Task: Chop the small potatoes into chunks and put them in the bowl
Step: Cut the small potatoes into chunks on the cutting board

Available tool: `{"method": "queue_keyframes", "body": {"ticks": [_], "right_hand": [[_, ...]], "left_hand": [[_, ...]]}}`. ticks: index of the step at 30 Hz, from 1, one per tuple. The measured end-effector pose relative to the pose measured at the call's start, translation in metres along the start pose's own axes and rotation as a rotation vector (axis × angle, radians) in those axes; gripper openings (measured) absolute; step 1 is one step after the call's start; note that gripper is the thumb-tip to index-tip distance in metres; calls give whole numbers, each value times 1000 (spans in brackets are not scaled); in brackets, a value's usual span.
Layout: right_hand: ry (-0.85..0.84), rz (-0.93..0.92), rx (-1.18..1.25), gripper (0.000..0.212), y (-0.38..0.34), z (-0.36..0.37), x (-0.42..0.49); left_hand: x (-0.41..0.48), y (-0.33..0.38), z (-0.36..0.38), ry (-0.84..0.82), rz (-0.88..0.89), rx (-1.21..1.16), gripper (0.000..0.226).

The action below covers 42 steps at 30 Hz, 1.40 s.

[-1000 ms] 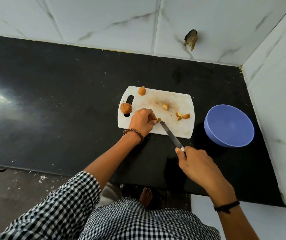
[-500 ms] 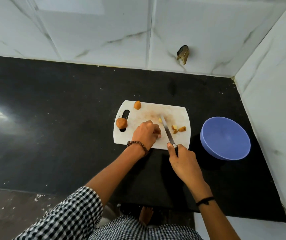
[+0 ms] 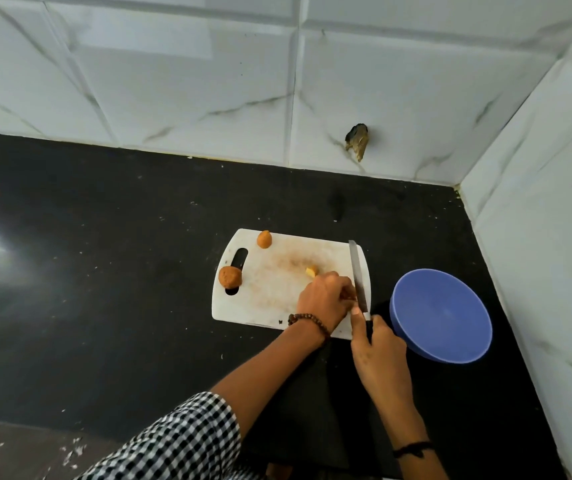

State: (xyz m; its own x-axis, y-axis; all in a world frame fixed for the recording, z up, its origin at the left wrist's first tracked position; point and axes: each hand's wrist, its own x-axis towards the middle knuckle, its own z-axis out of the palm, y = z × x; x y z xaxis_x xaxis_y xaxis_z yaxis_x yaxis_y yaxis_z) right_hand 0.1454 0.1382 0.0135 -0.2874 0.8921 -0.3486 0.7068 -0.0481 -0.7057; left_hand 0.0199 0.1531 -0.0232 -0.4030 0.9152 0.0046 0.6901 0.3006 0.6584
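We're chopping at 3 o'clock on the board, R hand gripping the knife, L hand curling beside the blade (can't tell if it's holding anything), whole potatoes waiting at 9 and 11, next prob. sweeping chunks into the bowl at 3.

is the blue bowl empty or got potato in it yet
Empty: the blue bowl shows only plain blue inside; a cut chunk lies on the cutting board.
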Motion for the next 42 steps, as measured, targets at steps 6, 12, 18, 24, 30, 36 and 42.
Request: {"method": "queue_keyframes", "body": {"ticks": [6,12,18,24,30,36,42], "right_hand": [[-10,30,36,37,1,4,7],[3,1,25,36,-3,6,11],[-19,0,4,39,-4,7,14],[-79,-22,-15,39,-8,9,12],[-206,-4,4,40,-10,32,0],[-207,-55,-98,39,-12,39,-2],[-226,-35,-175,40,-12,44,-1]], "left_hand": [[-3,-19,-19,42,69,47,14],[4,-41,-40,136,-175,53,40],[20,-42,-38,81,-195,65,30],[9,-48,-51,-2,-124,10,25],[-11,-59,-58,-89,-163,-61,24],[-12,-56,-61,-120,-218,-116,28],[-9,-52,-63,-116,-268,-99,24]]}}
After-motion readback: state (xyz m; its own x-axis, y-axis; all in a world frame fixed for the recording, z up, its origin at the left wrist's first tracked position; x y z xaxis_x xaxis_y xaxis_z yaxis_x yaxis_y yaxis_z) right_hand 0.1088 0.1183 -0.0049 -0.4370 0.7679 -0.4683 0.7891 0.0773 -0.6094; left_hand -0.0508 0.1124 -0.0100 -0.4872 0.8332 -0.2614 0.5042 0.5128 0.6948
